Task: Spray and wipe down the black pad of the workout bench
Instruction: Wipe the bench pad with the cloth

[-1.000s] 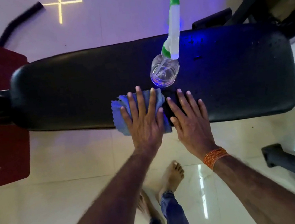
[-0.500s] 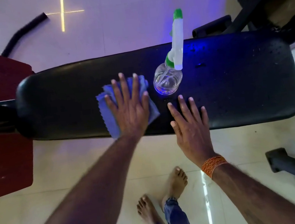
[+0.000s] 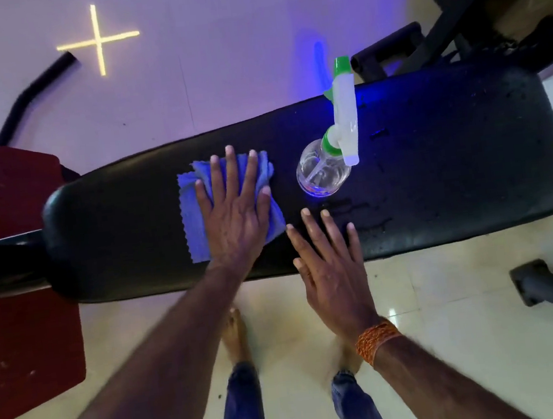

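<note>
Left hand (image 3: 234,210) flat on blue cloth (image 3: 194,225), right hand (image 3: 329,265) flat, empty, on black pad (image 3: 453,172)

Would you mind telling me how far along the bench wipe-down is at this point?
Spraying looks done: the spray bottle stands on the black pad, and droplets show at its right end. Wiping is in hand: the left hand presses the blue cloth flat mid-pad, while the right hand braces. The wet right end remains.
</note>
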